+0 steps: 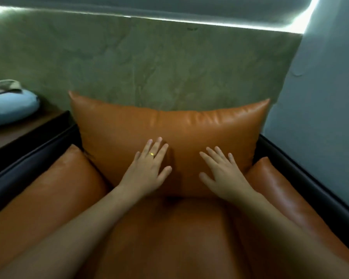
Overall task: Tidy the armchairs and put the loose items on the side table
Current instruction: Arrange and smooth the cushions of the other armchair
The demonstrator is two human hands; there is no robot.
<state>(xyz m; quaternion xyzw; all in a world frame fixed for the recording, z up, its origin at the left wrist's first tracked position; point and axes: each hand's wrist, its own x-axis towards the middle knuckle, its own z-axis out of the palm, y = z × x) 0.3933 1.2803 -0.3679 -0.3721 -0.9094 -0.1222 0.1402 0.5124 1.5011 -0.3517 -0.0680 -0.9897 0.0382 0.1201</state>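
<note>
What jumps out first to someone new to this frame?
The big orange back cushion fills the centre of the armchair, with the left hand and right hand laid flat on it, fingers spread. At far left, a pale blue pillow sits on the dark side table.

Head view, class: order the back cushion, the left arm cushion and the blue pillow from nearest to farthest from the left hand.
1. Back cushion: under the left hand, touched.
2. Left arm cushion: to its left.
3. Blue pillow: far left, on the side table.
</note>
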